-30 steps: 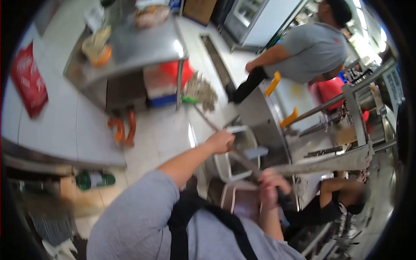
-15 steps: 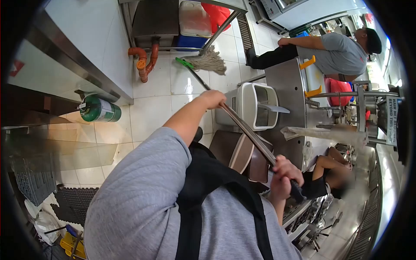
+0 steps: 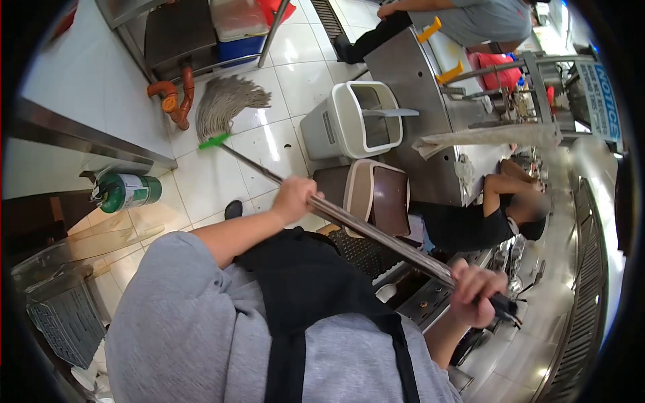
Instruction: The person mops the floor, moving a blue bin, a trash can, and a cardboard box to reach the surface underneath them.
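A string mop runs diagonally across the view, its metal handle sloping from the floor up to the lower right. Its grey strands lie spread on the white tiles, beyond the green clamp. Partway along the handle, my left hand is closed around the shaft. My right hand grips it near the black upper end. Brown pipes stand just left of the strands.
A grey bin and brown trays stand beside the steel counter. A green gas cylinder is at left. One person in grey stands beyond the counter; another in black is at right.
The mop head has moved from beside the blue container, left and closer to me, near the brown pipes. Both hands keep hold of the handle. The view has shifted too.
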Motion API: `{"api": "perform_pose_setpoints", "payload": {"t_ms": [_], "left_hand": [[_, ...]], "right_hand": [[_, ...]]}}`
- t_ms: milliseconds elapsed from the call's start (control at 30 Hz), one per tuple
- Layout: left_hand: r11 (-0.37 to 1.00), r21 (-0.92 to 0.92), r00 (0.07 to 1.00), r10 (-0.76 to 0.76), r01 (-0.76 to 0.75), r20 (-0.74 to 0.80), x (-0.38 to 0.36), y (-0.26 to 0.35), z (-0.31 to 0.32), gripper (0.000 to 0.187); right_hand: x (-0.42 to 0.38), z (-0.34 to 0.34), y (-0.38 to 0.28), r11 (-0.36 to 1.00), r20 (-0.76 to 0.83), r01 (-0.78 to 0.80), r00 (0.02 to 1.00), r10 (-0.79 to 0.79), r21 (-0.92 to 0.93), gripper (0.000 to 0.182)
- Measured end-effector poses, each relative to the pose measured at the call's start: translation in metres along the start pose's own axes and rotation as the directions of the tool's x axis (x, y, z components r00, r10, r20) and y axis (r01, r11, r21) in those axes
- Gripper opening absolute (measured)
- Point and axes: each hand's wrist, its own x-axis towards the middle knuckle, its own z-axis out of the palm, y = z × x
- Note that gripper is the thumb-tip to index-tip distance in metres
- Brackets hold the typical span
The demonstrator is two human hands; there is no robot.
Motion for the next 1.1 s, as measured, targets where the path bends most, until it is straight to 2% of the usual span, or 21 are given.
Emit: {"api": "perform_pose_setpoints", "payload": {"t_ms": [33,67,133,167,233,267,333,400,433,533,633,667,700,733,767,800,933,1000,1033,1067,1100], "left_hand": [[0.998,-0.023,0.995,0.063,-0.061,0.08,-0.002,0.017,0.013,0.027],[0.988,-0.121,0.972,0.116,-0.093,0.202,-0.002,0.027,0.028,0.029],[0.942,-0.306,0.905,0.243,-0.135,0.349,0.002,0.043,0.054,0.031],[0.946,-0.299,0.897,0.237,-0.126,0.374,0.003,0.041,0.066,0.031],[0.994,-0.006,0.721,0.082,-0.108,0.688,0.011,0.03,0.09,0.028],[0.995,0.002,0.711,0.072,-0.104,0.7,0.014,0.027,0.098,0.028],[0.985,0.008,0.706,0.118,-0.173,0.699,0.024,0.016,0.111,0.023],[0.959,0.117,0.731,0.115,-0.259,0.672,0.039,-0.018,0.117,0.023],[0.947,0.136,0.748,0.135,-0.289,0.65,0.05,-0.039,0.113,0.023],[0.901,0.384,0.753,-0.107,-0.203,0.649,0.085,-0.109,0.09,0.027],[0.902,0.429,0.87,-0.179,-0.041,0.46,0.106,-0.176,0.044,0.024],[0.855,0.514,0.863,-0.312,0.072,0.397,0.108,-0.183,0.023,0.023],[0.734,0.672,0.828,-0.436,0.1,0.353,0.11,-0.195,0.007,0.023],[0.648,0.749,0.79,-0.528,0.139,0.31,0.109,-0.191,-0.008,0.021],[0.602,0.785,0.705,-0.619,0.145,0.345,0.111,-0.193,-0.02,0.019],[0.572,0.811,0.702,-0.627,0.12,0.338,0.104,-0.193,-0.019,0.016],[0.724,0.69,0.891,-0.327,0.021,0.316,0.069,-0.182,0.009,0.014],[0.871,0.491,0.959,-0.126,-0.015,0.253,0.066,-0.167,0.041,0.016],[0.886,0.462,0.968,-0.094,-0.025,0.232,0.068,-0.17,0.061,0.017],[0.938,0.338,0.99,0.03,-0.075,0.138,0.079,-0.134,0.087,0.017],[0.963,0.267,0.994,0.019,-0.048,0.11,0.087,-0.117,0.1,0.019]], "right_hand": [[-0.008,-0.012,-0.015,0.999,-0.007,0.022,1.0,-0.023,-0.034,0.021],[-0.018,-0.027,-0.031,0.997,0.019,0.034,0.999,-0.033,-0.071,0.02],[-0.036,-0.04,-0.059,0.994,-0.046,0.015,0.999,-0.02,-0.104,0.022],[-0.049,-0.048,-0.07,0.996,-0.041,0.011,0.999,-0.015,-0.092,0.024],[-0.058,-0.06,-0.079,0.991,0.028,0.018,0.999,-0.014,-0.134,0.027],[-0.059,-0.062,-0.078,0.982,0.093,0.028,0.996,-0.011,-0.187,0.028],[-0.062,-0.075,-0.064,0.991,-0.011,-0.003,1.0,0.001,-0.135,0.027],[-0.067,-0.097,-0.032,0.997,-0.162,0.047,0.985,-0.055,-0.054,0.027],[-0.061,-0.102,-0.012,0.999,-0.143,0.027,0.989,-0.033,-0.039,0.028],[-0.051,-0.107,0.067,0.999,-0.161,0.023,0.987,-0.019,0.022,0.032],[-0.046,-0.11,0.166,0.996,-0.085,-0.073,0.993,0.077,0.051,0.021],[-0.04,-0.103,0.193,0.993,0.005,-0.107,0.994,0.107,0.047,0.013],[-0.041,-0.095,0.218,0.988,0.079,-0.149,0.986,0.147,0.026,0.005],[-0.041,-0.083,0.228,0.982,0.062,-0.187,0.981,0.186,0.011,0.003],[-0.042,-0.075,0.231,0.97,0.01,-0.233,0.972,0.233,0.063,0.005],[-0.042,-0.078,0.233,0.978,0.076,-0.208,0.976,0.205,0.033,0.006],[-0.033,-0.112,0.177,0.968,0.274,-0.204,0.932,0.237,-0.144,0.009],[-0.018,-0.127,0.135,0.967,0.318,-0.169,0.921,0.224,-0.193,0.008],[-0.017,-0.132,0.117,0.956,0.295,-0.176,0.924,0.243,-0.235,0.007],[-0.015,-0.131,0.084,0.937,0.234,-0.181,0.938,0.255,-0.298,0.006],[-0.014,-0.127,0.067,0.913,0.207,-0.173,0.942,0.262,-0.37,0.005]]}}
